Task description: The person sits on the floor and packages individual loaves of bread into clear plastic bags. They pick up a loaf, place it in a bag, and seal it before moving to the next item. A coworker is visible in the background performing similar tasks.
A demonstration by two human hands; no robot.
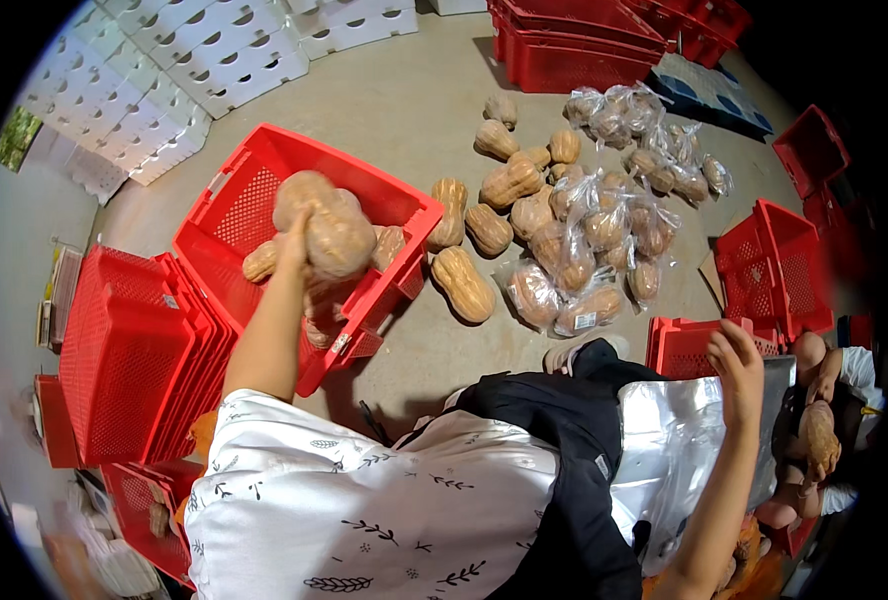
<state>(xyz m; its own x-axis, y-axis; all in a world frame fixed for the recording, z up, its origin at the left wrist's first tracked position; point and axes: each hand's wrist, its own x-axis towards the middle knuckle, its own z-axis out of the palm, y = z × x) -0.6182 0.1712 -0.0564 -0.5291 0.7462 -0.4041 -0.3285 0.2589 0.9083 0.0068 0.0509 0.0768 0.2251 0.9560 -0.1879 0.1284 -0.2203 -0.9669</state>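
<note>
My left hand (294, 244) grips a large tan butternut squash (333, 229), somewhat blurred, over a red plastic crate (373, 169). Inside that crate lie several more squashes, one of them a small squash (261, 261) left of my hand. My right hand (736, 360) is raised at the right with its fingers apart, holding nothing, above a stack of clear plastic bags (673, 427). On the concrete floor beyond my legs, several loose squashes (463, 285) lie beside squashes in clear plastic bags (564, 255).
Nested red crates (129, 360) stand at the left, and more red crates (579, 56) at the top and right. White stacked boxes (219, 52) line the back left. A blue-edged pallet (706, 94) lies at the upper right. At the far right, another person holds a squash (819, 439).
</note>
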